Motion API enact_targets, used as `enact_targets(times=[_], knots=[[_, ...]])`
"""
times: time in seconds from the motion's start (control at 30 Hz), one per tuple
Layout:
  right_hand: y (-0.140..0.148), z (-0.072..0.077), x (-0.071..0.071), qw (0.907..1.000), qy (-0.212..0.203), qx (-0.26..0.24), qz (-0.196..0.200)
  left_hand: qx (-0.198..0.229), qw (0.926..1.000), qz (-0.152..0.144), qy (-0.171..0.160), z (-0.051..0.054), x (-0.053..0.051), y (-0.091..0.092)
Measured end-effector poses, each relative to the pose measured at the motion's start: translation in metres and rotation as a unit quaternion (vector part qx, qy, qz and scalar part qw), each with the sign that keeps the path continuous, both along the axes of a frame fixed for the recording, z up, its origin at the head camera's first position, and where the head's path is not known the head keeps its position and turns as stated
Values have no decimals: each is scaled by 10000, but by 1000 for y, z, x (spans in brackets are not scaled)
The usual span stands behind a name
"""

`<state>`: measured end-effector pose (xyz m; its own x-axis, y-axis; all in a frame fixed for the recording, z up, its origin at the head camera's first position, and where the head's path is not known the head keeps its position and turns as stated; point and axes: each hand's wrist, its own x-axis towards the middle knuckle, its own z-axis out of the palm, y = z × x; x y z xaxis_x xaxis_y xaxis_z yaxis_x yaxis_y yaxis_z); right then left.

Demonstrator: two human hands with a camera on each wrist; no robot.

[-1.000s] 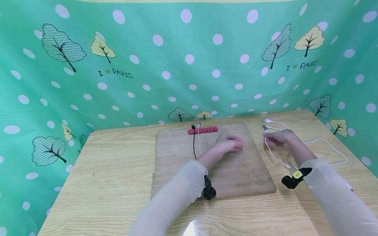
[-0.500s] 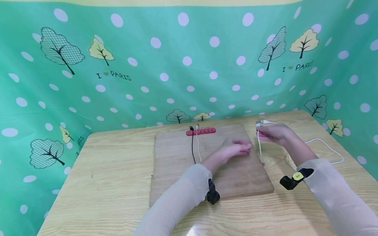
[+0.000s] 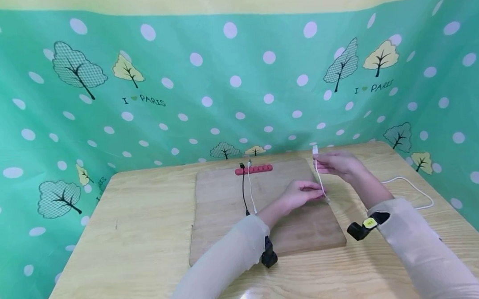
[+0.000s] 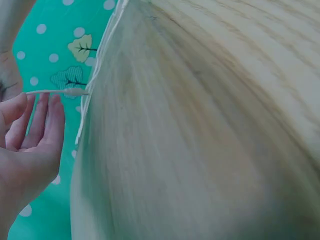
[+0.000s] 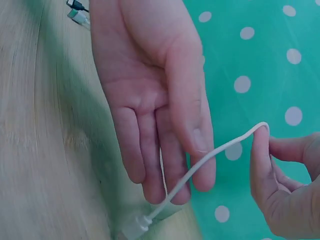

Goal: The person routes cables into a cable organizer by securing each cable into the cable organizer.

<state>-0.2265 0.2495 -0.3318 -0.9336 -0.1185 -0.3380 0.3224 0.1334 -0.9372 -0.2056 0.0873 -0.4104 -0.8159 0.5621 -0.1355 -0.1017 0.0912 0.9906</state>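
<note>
My right hand (image 3: 341, 163) pinches a white USB cable (image 3: 320, 175) near its upper plug (image 3: 315, 150), just past the back right part of the wooden board (image 3: 221, 195). The cable hangs down to a small connector (image 5: 135, 227) at the lower end. Beside that lower stretch is my left hand (image 3: 297, 195). Its fingers (image 5: 150, 155) are fairly straight, and the cable runs across its thumb and fingertips without a plain grip. In the left wrist view, the lower connector (image 4: 75, 92) sticks out past the left fingertips.
A red cable clip strip (image 3: 263, 168) sits at the board's back edge, with a black cable (image 3: 243, 194) and another white cable (image 3: 251, 189) in it. A further white cable (image 3: 419, 188) lies on the wooden table (image 3: 147, 242) at right. A green curtain (image 3: 167, 50) stands behind.
My right hand has lifted the white cable off the table's right side and brought it left, plug upward. My left hand has moved right, to the cable's lower part.
</note>
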Motion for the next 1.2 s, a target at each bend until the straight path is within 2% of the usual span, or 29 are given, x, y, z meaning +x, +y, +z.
enact_targets(times=[0.13, 0.2, 0.3, 0.37, 0.5, 0.6, 0.73, 1.03, 1.2], knots=[[-6, 1, -1, 9998, 162, 65, -72, 24, 9998, 65, 175, -1, 3, -8], [-9, 2, -2, 9997, 224, 91, -91, -40, 9991, 151, 382, -1, 4, -12], [-14, 1, -4, 9996, 270, -13, -112, 11, 9989, 263, 400, -2, 6, -19], [-18, 0, -5, 9994, 304, -119, -88, 123, 9990, 348, 250, -3, 7, -24], [-27, -3, -7, 9981, 254, -544, -142, 489, 9968, 539, -338, -5, 8, -33], [-32, -6, -10, 9957, 178, -885, -225, 619, 9940, 689, -581, -6, 10, -37], [-41, -10, -13, 9931, 46, -1143, -249, 483, 9935, 802, -646, -5, 13, -44], [-58, -23, -24, 9928, -282, -1148, -188, 89, 9933, 984, -597, -7, 15, -63], [-69, -28, -30, 9928, -442, -1090, -211, -221, 9949, 921, -359, -5, 15, -75]])
